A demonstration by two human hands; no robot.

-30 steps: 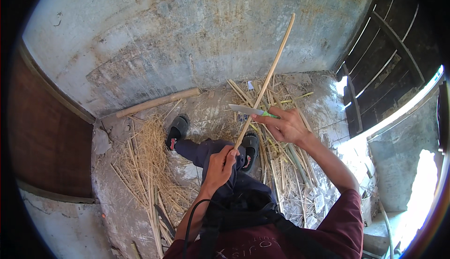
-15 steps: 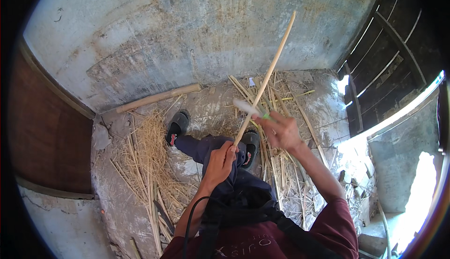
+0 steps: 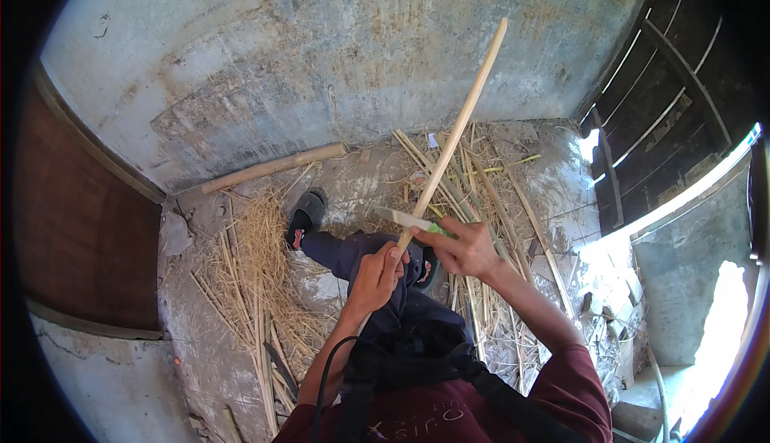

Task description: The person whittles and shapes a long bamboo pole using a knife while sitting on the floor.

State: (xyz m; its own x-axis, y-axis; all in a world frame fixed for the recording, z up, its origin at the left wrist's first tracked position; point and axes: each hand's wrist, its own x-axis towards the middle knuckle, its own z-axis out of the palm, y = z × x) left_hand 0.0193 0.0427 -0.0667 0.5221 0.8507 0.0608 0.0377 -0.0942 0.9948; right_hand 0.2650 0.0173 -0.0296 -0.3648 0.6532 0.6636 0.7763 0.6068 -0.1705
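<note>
A long pale strip of split bamboo or wood (image 3: 457,136) slants up and to the right from my left hand (image 3: 378,279). That hand is closed around its lower end, above my thigh. My right hand (image 3: 464,246) grips a knife (image 3: 403,219) by its green handle. The blade lies across the strip a little above my left fingers, its tip pointing left. Whether the edge is biting into the strip I cannot tell.
A heap of straw-like shavings (image 3: 258,262) lies left of my feet. Several long strips (image 3: 525,226) are scattered on the floor to the right. A pole (image 3: 273,167) rests along the base of the wall (image 3: 265,66). A brown door panel (image 3: 92,226) stands at the left.
My right hand has drawn the knife down along the strip, closer to my left hand. The left hand and the strip have stayed nearly in place.
</note>
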